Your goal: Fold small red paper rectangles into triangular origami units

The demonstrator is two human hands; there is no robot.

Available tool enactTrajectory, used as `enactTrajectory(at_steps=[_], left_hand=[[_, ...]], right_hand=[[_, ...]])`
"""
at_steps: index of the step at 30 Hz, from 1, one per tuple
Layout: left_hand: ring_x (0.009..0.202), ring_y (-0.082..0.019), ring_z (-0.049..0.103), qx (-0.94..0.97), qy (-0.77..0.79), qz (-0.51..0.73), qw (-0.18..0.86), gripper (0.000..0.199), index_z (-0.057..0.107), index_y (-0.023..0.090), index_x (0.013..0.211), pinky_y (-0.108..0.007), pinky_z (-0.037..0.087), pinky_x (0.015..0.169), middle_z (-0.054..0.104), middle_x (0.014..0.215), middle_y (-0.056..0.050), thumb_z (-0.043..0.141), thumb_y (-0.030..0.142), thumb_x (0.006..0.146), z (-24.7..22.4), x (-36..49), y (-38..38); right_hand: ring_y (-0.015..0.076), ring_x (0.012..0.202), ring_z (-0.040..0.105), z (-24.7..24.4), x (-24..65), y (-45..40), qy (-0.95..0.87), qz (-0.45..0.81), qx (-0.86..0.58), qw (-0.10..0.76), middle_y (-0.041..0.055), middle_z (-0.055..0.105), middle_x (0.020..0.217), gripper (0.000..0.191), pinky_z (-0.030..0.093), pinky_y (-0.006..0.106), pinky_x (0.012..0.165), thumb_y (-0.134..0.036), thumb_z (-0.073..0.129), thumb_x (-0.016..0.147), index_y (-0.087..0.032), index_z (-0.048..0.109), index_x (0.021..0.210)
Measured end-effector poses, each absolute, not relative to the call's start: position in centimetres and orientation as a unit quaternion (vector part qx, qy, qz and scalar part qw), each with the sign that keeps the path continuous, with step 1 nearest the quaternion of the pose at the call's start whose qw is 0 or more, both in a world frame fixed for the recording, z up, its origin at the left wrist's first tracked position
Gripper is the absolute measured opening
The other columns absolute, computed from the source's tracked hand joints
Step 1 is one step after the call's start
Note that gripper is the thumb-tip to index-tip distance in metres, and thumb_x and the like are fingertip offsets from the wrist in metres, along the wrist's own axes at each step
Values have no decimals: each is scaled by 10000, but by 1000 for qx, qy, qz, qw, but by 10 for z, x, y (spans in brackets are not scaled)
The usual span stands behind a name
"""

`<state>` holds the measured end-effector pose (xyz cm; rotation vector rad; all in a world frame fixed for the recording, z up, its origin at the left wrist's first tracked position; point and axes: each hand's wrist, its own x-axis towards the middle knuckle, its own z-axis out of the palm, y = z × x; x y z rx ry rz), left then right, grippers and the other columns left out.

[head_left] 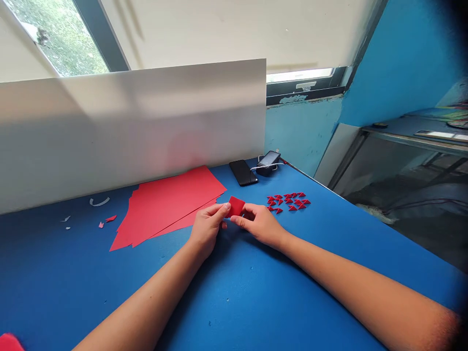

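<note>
A small square of red paper (236,206), tilted, sits pinched at twelve o'clock between the left hand (207,229) and right hand (260,224).

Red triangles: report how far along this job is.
Done: a cluster of small red triangles sits on the table. In hand: a red square pinched between the left hand and right hand. Remaining: the trimmed red sheets beside them.

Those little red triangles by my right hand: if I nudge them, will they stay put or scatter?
The small red paper triangles look very light, so a nudge would probably scatter them. Their flat shapes seem unlikely to roll, though they may slide easily on the blue tabletop.
</note>
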<state>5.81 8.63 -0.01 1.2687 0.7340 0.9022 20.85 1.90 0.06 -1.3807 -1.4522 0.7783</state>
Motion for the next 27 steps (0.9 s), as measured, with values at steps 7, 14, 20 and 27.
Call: enactTrajectory(at_steps=[7,14,20,27], left_hand=[[570,-75,487,585,313,390,638,317,717,125,786,-192,400,498,620,747,-35,691,440,757,-2,58,87],[492,-62,483,588,306,382,645,262,659,140,819,-184,416,447,570,675,5,682,397,776,-4,58,90],[578,-106,539,621,285,340,646,228,643,121,795,-190,461,452,605,687,-25,701,338,752,1,58,83],[599,-108,560,657,294,339,606,317,652,133,973,-205,489,462,660,853,-57,662,388,785,6,59,78]], right_hand=[[117,535,475,-1,209,20,-616,287,-585,444,-5,562,556,336,346,250,532,-398,572,848,-157,581,614],[121,559,508,-2,210,20,-593,278,-571,495,-7,566,603,271,381,250,538,-380,563,856,-164,598,694],[122,567,515,-2,212,22,-498,355,-543,576,6,606,666,258,405,239,503,-393,590,826,-159,666,906],[114,597,509,2,213,19,-514,350,-525,582,0,607,652,190,412,249,580,-324,630,779,-145,688,753]])
